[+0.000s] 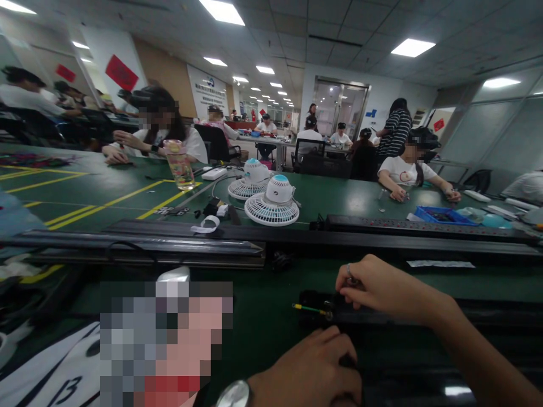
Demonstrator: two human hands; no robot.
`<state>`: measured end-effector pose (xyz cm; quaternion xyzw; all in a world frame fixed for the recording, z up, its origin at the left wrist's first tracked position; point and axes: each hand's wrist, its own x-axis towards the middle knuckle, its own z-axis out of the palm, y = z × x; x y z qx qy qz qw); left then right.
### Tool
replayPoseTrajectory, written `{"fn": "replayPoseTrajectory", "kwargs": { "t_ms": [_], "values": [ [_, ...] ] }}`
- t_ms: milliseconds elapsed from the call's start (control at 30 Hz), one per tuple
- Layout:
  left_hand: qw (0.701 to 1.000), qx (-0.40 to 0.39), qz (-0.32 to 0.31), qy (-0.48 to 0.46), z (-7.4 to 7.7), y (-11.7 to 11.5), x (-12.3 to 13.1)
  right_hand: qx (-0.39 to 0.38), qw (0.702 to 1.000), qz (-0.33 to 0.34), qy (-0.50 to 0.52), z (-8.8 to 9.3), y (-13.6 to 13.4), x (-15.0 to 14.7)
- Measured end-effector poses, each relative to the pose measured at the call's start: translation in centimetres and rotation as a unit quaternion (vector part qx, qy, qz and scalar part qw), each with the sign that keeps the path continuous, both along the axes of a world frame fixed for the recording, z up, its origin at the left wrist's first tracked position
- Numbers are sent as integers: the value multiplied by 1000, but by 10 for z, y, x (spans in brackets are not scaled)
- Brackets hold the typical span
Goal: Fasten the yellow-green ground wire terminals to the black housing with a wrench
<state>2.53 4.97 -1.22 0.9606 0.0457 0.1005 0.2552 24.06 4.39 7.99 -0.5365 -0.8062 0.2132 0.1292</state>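
Note:
A long black rail-like housing (424,310) lies across the near right of the table. Above its left end is my right hand (375,288), wearing a ring, with thumb and fingers pinched together; whatever is in the pinch is too small to make out. A short green wire (311,309) with yellow ends sticks out leftward from this end, beside a small metal piece (328,310). Lower down, my left hand (316,367), with a watch at the wrist, has its fingers curled downward near the housing. Its fingertips are hidden, and something dark shows at them.
Beyond my hands, long dark bars (297,233) span the table. Behind them stand two white fans (272,206), a drink bottle (180,167) and a blue tray (445,216). People sit across the table. A blurred-out patch (169,339) covers the near left.

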Motion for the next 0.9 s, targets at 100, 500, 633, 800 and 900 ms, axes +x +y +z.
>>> {"fn": "replayPoseTrajectory", "kwargs": {
  "t_ms": [100, 500, 633, 800, 900],
  "values": [
    [1000, 9, 14, 2, 1, -2, 0, -12, 1000, -2, 14, 1, 0, 2],
    [1000, 13, 7, -4, -1, -1, -1, -6, 1000, 15, 3, 4, -2, -2],
    [1000, 17, 11, -6, -1, -4, -1, -5, 1000, 16, -3, 3, -2, -2],
    [1000, 11, 17, -1, 1, -3, -1, 2, 1000, 16, -9, 1, -1, -1],
    [1000, 1, 0, 0, 1, -1, -1, -4, 1000, 16, -10, 1, 0, -2]
  ]
}}
